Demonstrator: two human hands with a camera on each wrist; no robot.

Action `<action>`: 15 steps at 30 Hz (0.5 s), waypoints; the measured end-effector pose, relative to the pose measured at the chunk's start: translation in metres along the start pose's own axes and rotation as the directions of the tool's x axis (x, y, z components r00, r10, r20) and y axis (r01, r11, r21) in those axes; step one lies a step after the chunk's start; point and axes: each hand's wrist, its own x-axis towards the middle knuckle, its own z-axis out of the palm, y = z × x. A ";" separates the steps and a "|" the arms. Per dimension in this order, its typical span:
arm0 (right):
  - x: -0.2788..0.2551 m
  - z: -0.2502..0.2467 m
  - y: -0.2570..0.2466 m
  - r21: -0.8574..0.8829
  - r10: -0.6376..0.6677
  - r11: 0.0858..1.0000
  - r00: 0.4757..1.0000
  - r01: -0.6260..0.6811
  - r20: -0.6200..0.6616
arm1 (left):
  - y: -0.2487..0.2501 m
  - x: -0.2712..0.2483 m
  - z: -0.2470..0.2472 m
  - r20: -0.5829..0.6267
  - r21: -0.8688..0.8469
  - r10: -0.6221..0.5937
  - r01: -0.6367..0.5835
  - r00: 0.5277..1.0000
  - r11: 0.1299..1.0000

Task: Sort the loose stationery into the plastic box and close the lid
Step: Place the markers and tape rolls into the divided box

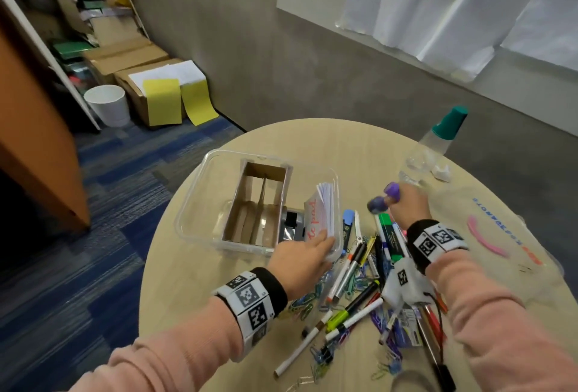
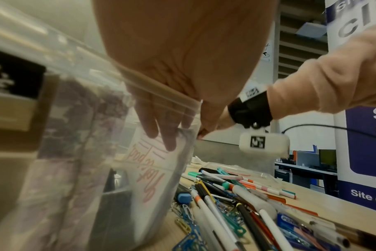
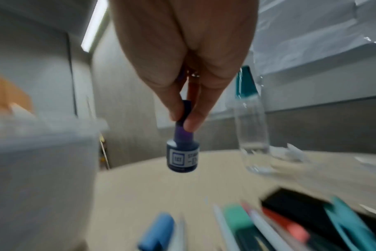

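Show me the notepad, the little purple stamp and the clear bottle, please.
notepad (image 1: 316,219): head view, on its printed cover.
purple stamp (image 3: 182,158): right wrist view, on its labelled base.
clear bottle (image 1: 449,124): head view, on its green cap.

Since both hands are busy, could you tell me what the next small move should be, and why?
Probably the left hand should let go of the note pad, since it already stands inside the plastic box against its wall. That clears the opening for the purple stamp the right hand holds above the table.
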 end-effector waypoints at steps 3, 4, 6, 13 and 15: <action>-0.004 -0.028 -0.041 0.125 -0.007 0.992 0.990 0.025 -0.138 | 0.000 0.000 -0.001 0.014 0.015 0.010 -0.010 1.000 1.000; -0.005 -0.035 -0.056 0.192 -0.001 0.981 0.994 0.022 -0.112 | 0.000 0.000 -0.001 0.018 0.017 0.012 -0.012 1.000 1.000; -0.011 -0.041 -0.084 0.349 -0.013 0.937 1.000 0.007 0.017 | -0.001 0.000 0.000 0.027 0.008 0.012 -0.013 1.000 1.000; -0.021 0.007 -0.157 -0.191 -0.053 0.973 0.927 0.133 0.371 | -0.004 0.000 0.001 0.050 0.005 0.010 -0.010 0.999 1.000; -0.018 0.020 -0.162 -0.299 0.014 0.947 0.919 0.114 0.393 | -0.004 -0.001 0.001 0.045 0.023 0.032 -0.033 0.998 0.999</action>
